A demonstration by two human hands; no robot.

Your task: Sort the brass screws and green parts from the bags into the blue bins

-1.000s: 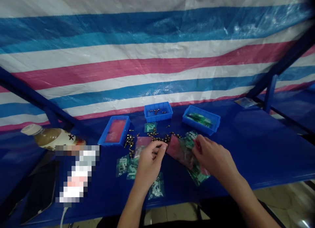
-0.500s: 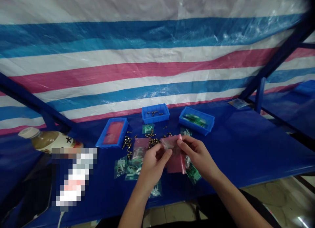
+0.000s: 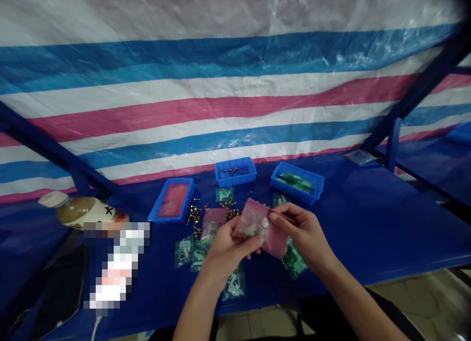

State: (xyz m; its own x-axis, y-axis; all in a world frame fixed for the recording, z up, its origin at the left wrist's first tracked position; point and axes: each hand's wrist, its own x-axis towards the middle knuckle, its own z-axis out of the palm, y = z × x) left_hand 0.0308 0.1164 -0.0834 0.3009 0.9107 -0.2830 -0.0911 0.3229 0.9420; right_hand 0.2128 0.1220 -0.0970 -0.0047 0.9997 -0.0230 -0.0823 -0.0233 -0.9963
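Centrally, a pink bag [image 3: 274, 240] is held between both hands, raised above the worktop [image 3: 371, 213] and tilted, with whitish contents showing through its film. The left hand [image 3: 235, 243] is closed on the bag's left part, its thumb laid across the near face. The right hand [image 3: 300, 228] pinches the upper right edge between thumb and forefinger; its other fingers are curled. Beneath and just beside the right hand lies a green packet [image 3: 295, 263], partly covered by the bag. Small brass-coloured parts [image 3: 194, 216] are scattered beyond and to the left of the left hand, near a second pink bag [image 3: 214, 215] lying on the surface. Farther back stand three blue trays: the left tray [image 3: 157, 200] contains pink sheet-like material, the middle tray [image 3: 237, 180] a few small metal pieces, and the right tray [image 3: 294, 192] green packets. A clear packet [image 3: 235, 286] lies near the front edge, below the left hand. At far left, a bottle [image 3: 81, 211] with a white cap lies tilted beside a pixelated object [image 3: 117, 270], which cannot be identified.
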